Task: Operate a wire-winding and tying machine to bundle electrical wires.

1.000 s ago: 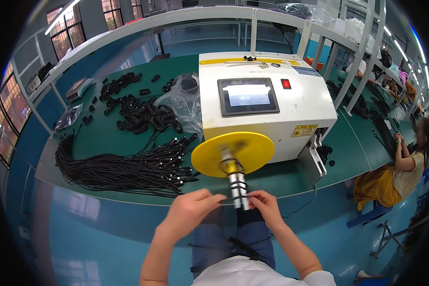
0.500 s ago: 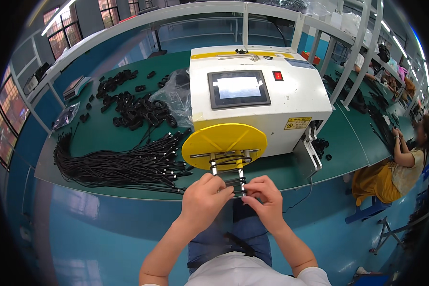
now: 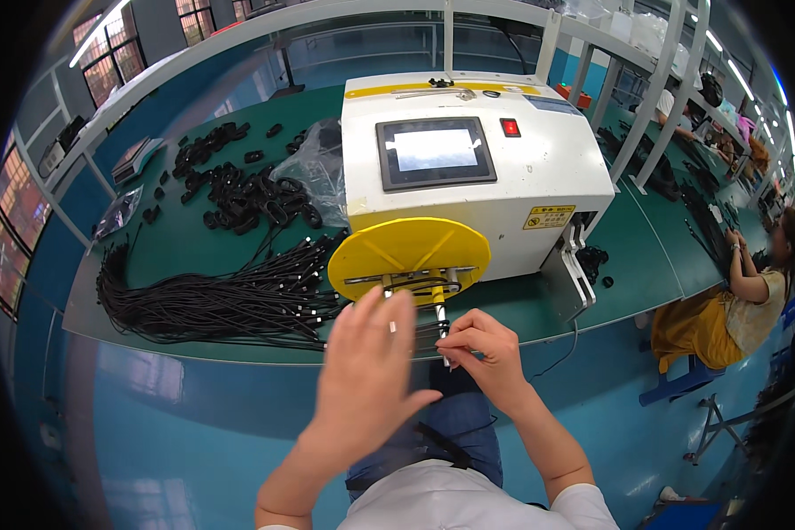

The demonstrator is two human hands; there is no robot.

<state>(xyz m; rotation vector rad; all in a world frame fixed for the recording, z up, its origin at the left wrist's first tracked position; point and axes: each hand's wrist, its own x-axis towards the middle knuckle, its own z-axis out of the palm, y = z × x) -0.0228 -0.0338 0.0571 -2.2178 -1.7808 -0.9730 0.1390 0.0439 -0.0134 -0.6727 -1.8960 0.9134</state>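
Note:
A yellow disc (image 3: 380, 252) on the front of a white winding machine (image 3: 521, 190) carries two posts with black cable (image 3: 426, 283) looped about them. My left hand (image 3: 362, 375), blurred by motion, is raised before the left post with its fingers extended and thumb apart. It covers much of that post. At the outer end of the right-hand metal post (image 3: 441, 313), my right hand (image 3: 488, 351) pinches the black cable between thumb and fingers. A bundle of black cables (image 3: 208, 300) with pale connector ends lies on the green table just left of the disc.
Loose black plastic pieces (image 3: 261, 194) lie on the green table (image 3: 318, 102) behind the cable bundle, beside a clear plastic bag (image 3: 318, 172). A metal bracket (image 3: 567, 281) sticks out at the machine's right. Farther right, another person (image 3: 755, 300) sits handling black cables.
My left hand has left the cable by the posts, opened and lifted, now covering the left post. My right hand stays pinched at the right post. The whole view has shifted slightly.

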